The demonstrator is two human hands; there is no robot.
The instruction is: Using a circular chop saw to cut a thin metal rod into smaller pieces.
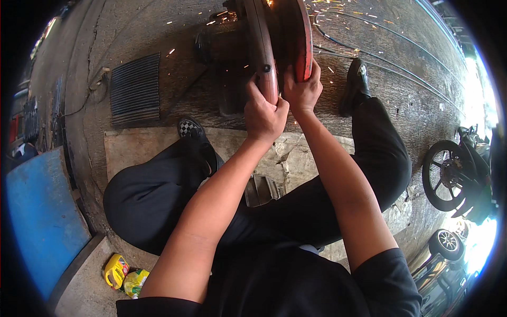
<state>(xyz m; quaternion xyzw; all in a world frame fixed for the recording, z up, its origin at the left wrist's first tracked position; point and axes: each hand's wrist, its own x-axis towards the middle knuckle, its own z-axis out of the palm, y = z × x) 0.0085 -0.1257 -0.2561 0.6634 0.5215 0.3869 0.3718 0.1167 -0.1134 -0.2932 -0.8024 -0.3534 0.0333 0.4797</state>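
A metal cut-off saw (pixel 260 37) with a worn reddish-brown handle arm and a red edge (pixel 304 47) stands at the top of the view. Orange sparks (pixel 227 17) fly around it. My left hand (pixel 265 113) is wrapped round the lower end of the handle arm. Close beside it, my right hand (pixel 303 90) grips the near end of the red-edged part, its fingers curled over the edge. The blade and whatever it touches are mostly hidden behind the saw's body.
A stack of dark ribbed bars (pixel 135 89) lies left of the saw. Cables (pixel 380 53) run across the floor on the right. My legs are bent around a cardboard sheet (pixel 127 148). A blue panel (pixel 45 211), a yellow bottle (pixel 115 271) and a motorcycle (pixel 449 174) stand farther out.
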